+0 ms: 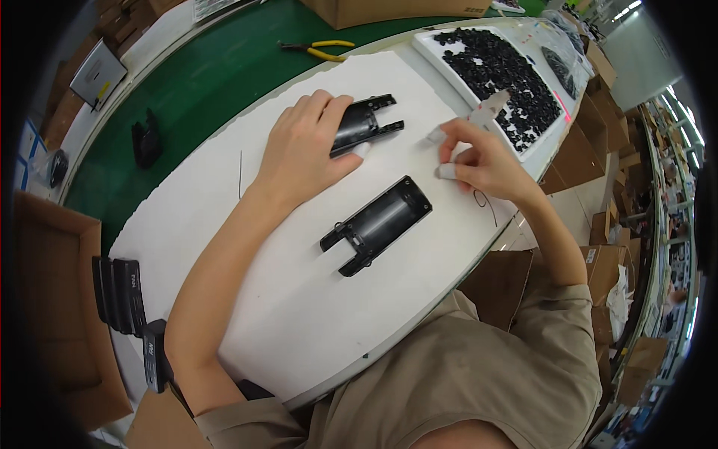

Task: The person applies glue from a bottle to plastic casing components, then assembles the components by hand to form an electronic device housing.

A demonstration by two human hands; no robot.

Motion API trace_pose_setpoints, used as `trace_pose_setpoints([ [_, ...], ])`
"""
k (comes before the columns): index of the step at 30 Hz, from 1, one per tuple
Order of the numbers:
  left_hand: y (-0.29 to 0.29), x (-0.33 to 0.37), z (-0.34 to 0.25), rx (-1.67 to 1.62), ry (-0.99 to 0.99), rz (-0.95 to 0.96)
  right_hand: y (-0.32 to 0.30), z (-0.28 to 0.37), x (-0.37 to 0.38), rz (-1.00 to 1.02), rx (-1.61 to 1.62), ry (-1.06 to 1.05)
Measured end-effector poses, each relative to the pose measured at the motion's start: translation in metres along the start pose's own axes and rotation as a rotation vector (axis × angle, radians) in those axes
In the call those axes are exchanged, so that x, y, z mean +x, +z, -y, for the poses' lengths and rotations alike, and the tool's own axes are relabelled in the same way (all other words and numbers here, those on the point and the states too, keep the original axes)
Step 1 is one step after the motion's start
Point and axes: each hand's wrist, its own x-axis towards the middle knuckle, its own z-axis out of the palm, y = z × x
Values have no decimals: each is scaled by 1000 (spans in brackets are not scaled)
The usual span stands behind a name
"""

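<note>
My left hand [303,138] is closed around a black plastic shell [357,129] on the white sheet, its forked end pointing right. The hand covers the shell's other end. A white cover sits on my left thumb tip. To the right, my right hand [482,161] hovers over the sheet, index finger and thumb apart, with white covers on their tips. Nothing shows between those two; the other fingers are curled. Nearer me lies a second black shell [381,221], hollow side up, its forked end toward the lower left.
A white tray [428,46] of small black parts stands at the far right. Yellow-handled pliers [326,51] lie on the green mat [224,71], left of which sits a black part [146,140]. Black pieces [120,295] line the left edge beside a cardboard box [56,284].
</note>
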Motion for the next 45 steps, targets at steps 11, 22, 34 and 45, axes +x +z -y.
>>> trace_pose_setpoints([
  [11,1,-1,0,-3,16,-11,-3,-2,-13,-82,-77,108],
  [22,2,-2,-1,3,18,-19,-8,9,-3,-5,-304,46],
  [34,0,2,-6,12,50,-2,20,16,46,-237,-376,-442],
  [45,-4,2,-6,76,99,0,21,21,58,-56,-576,-637],
])
